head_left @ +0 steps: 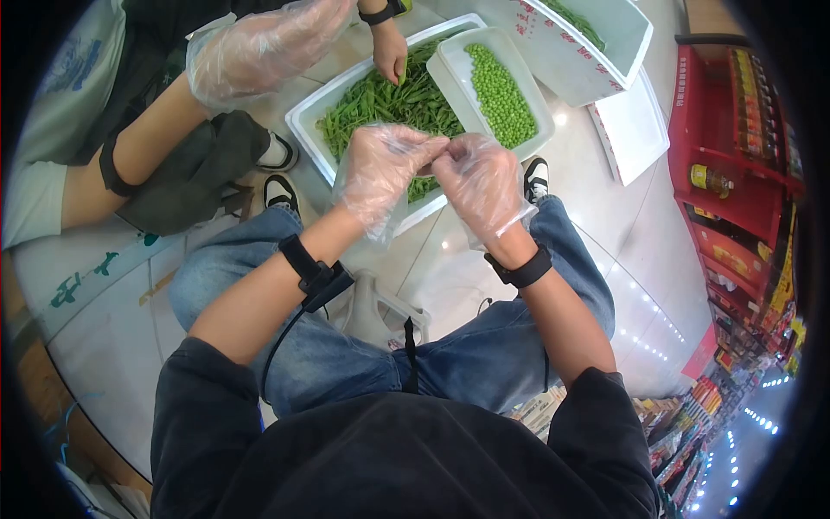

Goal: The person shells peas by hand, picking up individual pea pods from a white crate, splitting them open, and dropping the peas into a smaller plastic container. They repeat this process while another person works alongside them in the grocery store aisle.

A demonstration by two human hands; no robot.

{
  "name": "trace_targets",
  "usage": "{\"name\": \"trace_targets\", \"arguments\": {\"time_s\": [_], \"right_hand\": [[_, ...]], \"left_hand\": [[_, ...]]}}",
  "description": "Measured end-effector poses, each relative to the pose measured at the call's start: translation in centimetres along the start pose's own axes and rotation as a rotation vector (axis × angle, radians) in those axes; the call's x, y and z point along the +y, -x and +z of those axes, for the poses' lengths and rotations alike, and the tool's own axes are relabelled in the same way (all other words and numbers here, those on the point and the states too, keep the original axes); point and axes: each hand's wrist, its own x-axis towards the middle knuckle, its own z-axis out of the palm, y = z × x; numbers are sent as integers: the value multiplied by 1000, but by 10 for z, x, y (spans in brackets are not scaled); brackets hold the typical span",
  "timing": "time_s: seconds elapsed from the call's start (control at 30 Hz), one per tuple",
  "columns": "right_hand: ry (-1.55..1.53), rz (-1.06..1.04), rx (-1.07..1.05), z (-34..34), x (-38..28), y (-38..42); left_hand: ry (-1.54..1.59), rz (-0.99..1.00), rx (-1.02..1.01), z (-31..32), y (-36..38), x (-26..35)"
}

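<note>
My left hand (380,173) and my right hand (482,180), both in clear plastic gloves, meet fingertip to fingertip above the front of a white foam box (304,121). Each is closed in a pinch, and whatever lies between the fingers is too hidden to name. Green pea pods (372,102) fill the box below them. A white plastic tub (450,73) rests across the box's right side, with shelled green peas (501,95) inside. My right hand is just in front of the tub.
A co-worker's hand (391,54) reaches into the pods from above. At the upper left is another person's gloved hand (264,52). A second foam box (571,52) with greens and a white lid (631,130) stand right. Red store shelves (735,173) line the right side.
</note>
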Motion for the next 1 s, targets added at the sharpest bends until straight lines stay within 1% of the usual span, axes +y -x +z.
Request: {"name": "trace_targets", "arguments": {"time_s": [0.13,0.2,0.23,0.27,0.33,0.37,0.43,0.57,0.63,0.7,0.77,0.87,0.93,0.97,1.0], "right_hand": [[-21,46,-38,-13,2,-8],[-85,-44,-231,-27,11,-18],[-193,54,-320,-30,18,-23],[-192,57,-319,-32,18,-23],[-306,239,-387,-37,15,-26],[-305,239,-387,-38,13,-25],[-121,48,-298,-36,7,-22],[-47,34,-229,-28,8,-13],[56,34,-215,-28,7,-12],[70,43,-213,-26,4,-10],[84,52,-210,-26,2,-9],[21,-16,-149,-26,7,-8],[-56,33,-180,-29,12,-11],[-51,25,-205,-32,9,-13],[-45,-1,-163,-34,8,-14]], "left_hand": [[-5,-6,-32,-2,-3,0],[52,-11,-75,-5,-7,-1],[52,-11,-77,-5,-9,0],[73,-38,-81,-5,-9,2],[95,-63,-85,-4,-8,4],[87,-45,-88,-4,-7,5],[80,-28,-87,-5,-6,4],[69,-44,-32,-1,-2,1],[39,-41,-26,2,0,2],[-45,-40,20,5,2,2],[-38,-27,16,4,1,0],[-34,-19,16,2,-1,-6],[-48,12,0,2,-7,-8],[-41,-3,-2,0,-7,-10],[-33,-15,-7,0,-7,-10]]}}
